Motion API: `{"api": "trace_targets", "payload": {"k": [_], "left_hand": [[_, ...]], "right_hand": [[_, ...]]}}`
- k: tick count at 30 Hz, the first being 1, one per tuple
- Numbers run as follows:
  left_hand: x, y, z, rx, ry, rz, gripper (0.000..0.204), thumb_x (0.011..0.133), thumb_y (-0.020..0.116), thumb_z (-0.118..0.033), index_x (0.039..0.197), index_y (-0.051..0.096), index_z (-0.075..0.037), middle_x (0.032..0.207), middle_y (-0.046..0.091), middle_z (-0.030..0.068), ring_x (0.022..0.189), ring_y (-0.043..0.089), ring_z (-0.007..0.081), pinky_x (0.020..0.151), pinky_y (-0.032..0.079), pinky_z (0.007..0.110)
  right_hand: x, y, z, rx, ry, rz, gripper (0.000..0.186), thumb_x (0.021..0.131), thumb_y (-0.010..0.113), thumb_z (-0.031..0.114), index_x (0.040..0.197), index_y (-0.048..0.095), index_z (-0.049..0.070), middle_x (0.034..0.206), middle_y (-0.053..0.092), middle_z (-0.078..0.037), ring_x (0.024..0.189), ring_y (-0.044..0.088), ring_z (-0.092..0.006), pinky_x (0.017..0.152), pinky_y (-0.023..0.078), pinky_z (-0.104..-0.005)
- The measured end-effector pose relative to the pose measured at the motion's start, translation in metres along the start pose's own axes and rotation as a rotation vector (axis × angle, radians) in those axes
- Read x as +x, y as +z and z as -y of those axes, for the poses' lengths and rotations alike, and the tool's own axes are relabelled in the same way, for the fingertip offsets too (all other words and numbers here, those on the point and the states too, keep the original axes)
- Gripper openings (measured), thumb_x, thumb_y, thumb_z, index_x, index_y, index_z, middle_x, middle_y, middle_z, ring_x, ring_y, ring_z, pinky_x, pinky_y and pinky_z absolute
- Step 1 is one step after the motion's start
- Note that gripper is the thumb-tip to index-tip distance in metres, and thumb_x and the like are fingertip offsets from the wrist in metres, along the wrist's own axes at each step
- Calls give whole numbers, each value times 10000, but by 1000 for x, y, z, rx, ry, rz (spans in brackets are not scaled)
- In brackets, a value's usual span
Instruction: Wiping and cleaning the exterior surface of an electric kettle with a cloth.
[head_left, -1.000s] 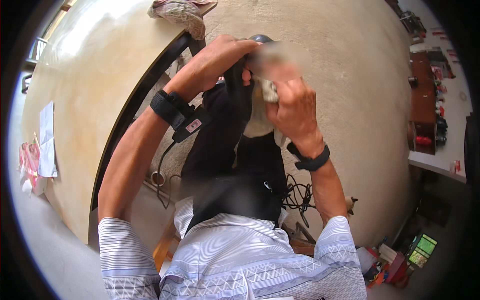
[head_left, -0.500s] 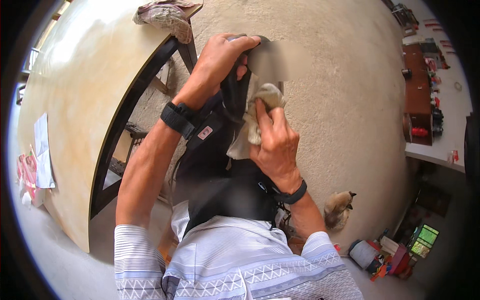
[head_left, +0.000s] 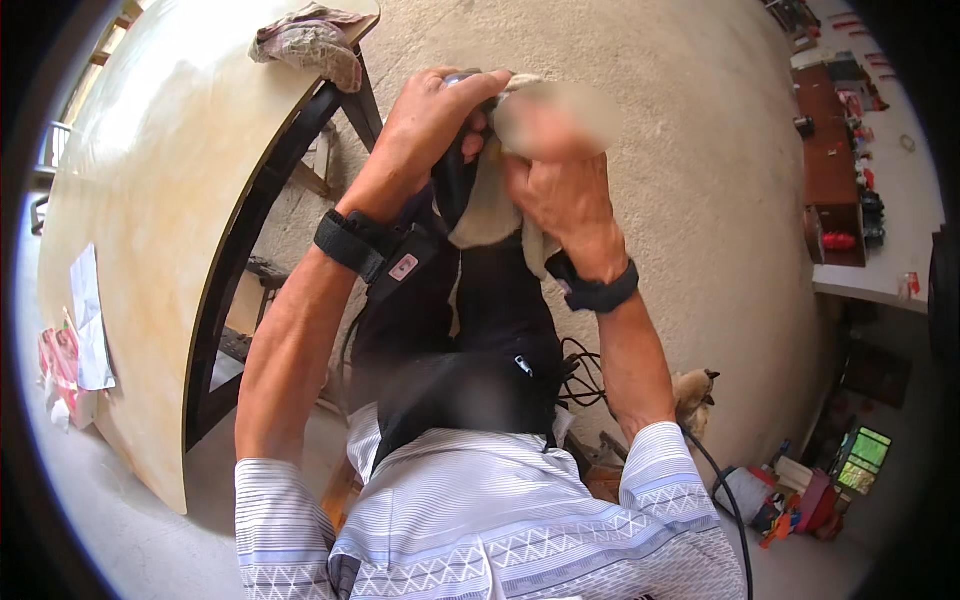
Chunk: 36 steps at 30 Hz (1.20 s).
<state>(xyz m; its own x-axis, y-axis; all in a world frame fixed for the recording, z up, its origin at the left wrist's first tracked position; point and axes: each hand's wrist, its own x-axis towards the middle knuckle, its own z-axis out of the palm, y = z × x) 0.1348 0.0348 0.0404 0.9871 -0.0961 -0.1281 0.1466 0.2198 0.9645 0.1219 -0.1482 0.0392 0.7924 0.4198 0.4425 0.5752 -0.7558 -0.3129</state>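
Observation:
Over my lap, my left hand (head_left: 435,125) is closed round a dark, smooth, curved thing (head_left: 455,190) whose kind I cannot make out. My right hand (head_left: 572,200) is closed on a pale, off-white cloth (head_left: 488,212) at the right side of that dark thing. The cloth spreads beside the dark thing and hangs below my right hand. A blurred patch hides my right fingertips and the far end of the dark thing. Both wrists wear black straps.
A pale tabletop (head_left: 140,230) curves along the left, with a crumpled rag (head_left: 310,48) on its far corner and white paper (head_left: 92,320) near its left edge. A small light-brown animal (head_left: 692,390) is on the floor at right, near a black cable (head_left: 728,490).
My right hand has moved away from me with the cloth, up to the far end of the dark thing. My left hand keeps its grip, almost in place.

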Motion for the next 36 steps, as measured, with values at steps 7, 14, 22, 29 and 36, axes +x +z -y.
{"api": "trace_targets", "payload": {"k": [7,14,22,29,36], "left_hand": [[-4,3,-8,-11,-76,-36,349,1018,740,-377,964,655,-43,756,559,-14,546,513,64,497,427,237],[-1,8,-10,31,-53,-50,340,1026,731,-359,957,652,-35,753,561,-15,552,521,63,499,433,241],[3,11,-5,100,23,43,334,1034,723,-347,945,651,-33,764,570,-16,565,516,55,516,434,231],[8,7,-8,3,-74,6,387,1011,759,-396,976,640,-30,798,588,2,557,517,65,506,448,242],[8,15,-10,17,-80,-16,397,1007,763,-397,968,634,-23,778,594,6,554,523,66,498,455,250]], "right_hand": [[-91,-5,51,-63,84,74,657,824,735,190,1432,629,-35,965,582,-180,748,706,-380,639,587,-468],[-67,-3,34,-40,66,8,595,853,721,184,1410,649,-15,965,583,-179,765,708,-388,650,589,-472],[7,0,-12,-47,-3,-47,507,910,706,193,1387,661,29,1008,676,-200,807,740,-408,690,608,-484],[-88,5,53,-19,128,-8,576,856,716,139,1413,660,3,1073,657,-214,845,724,-432,732,604,-491],[-105,0,54,7,140,-40,611,812,735,85,1412,666,-4,1116,672,-205,878,731,-444,738,614,-468]]}}
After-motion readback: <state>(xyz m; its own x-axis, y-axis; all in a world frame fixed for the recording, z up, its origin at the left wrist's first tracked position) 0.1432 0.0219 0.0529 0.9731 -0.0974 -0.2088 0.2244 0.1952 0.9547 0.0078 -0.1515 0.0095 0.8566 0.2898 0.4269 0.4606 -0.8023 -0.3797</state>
